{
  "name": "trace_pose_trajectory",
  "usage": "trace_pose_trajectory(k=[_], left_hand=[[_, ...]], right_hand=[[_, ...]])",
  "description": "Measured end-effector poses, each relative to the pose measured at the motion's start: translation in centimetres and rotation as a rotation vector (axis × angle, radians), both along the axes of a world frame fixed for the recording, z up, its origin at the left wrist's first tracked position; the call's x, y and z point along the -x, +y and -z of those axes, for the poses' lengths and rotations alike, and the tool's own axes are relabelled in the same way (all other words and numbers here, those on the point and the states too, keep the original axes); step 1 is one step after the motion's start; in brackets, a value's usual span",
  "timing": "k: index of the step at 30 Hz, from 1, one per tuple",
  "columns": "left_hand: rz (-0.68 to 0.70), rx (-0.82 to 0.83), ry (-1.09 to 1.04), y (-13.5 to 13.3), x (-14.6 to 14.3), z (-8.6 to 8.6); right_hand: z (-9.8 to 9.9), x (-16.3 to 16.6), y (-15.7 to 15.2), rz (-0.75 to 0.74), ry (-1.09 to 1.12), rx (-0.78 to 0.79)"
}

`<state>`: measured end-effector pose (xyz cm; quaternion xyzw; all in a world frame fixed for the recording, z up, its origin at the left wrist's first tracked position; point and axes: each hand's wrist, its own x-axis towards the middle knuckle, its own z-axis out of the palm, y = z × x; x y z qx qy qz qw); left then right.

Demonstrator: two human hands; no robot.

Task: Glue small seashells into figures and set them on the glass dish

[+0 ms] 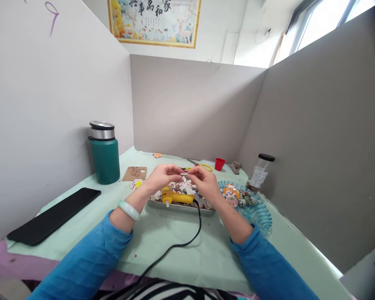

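Observation:
My left hand point(165, 176) and my right hand point(203, 178) meet above a metal tray point(181, 206). Between their pinched fingertips is a small, narrow, silvery-white piece point(183, 174), too small for me to tell its kind. Shells and pebbles point(183, 187) fill the tray below. A yellow hot glue gun point(178, 197) lies across the tray's near side, its nozzle to the left. Its black cord point(187, 242) runs over the cloth towards me.
At left stand a green flask point(104, 160) and a black flat pad point(54, 216). Behind the hands are a brown card point(134, 173), yellow-handled scissors point(206, 167) and a red cup point(219, 164). At right are a blue plate point(262, 216) of decorated shells and a black-lidded jar point(259, 173).

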<state>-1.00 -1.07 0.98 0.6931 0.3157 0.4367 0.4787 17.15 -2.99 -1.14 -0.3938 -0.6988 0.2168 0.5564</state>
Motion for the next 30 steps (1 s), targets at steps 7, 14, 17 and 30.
trace_pose_trajectory(k=[7,14,17,30], left_hand=[[-0.072,0.053,-0.095,-0.5,0.3,-0.7],[-0.067,0.106,-0.26,0.6,1.0,-0.1],[-0.071,0.124,-0.301,0.9,1.1,0.0],[-0.128,0.192,-0.538,1.4,2.2,-0.6]], right_hand=[[-0.8,-0.4,-0.7,-0.016,-0.288,0.028],[-1.2,-1.1,-1.7,-0.074,-0.915,0.132],[-0.9,-0.7,-1.8,-0.101,-1.017,0.131],[-3.0,-5.0,-0.4,-0.279,-0.183,0.336]])
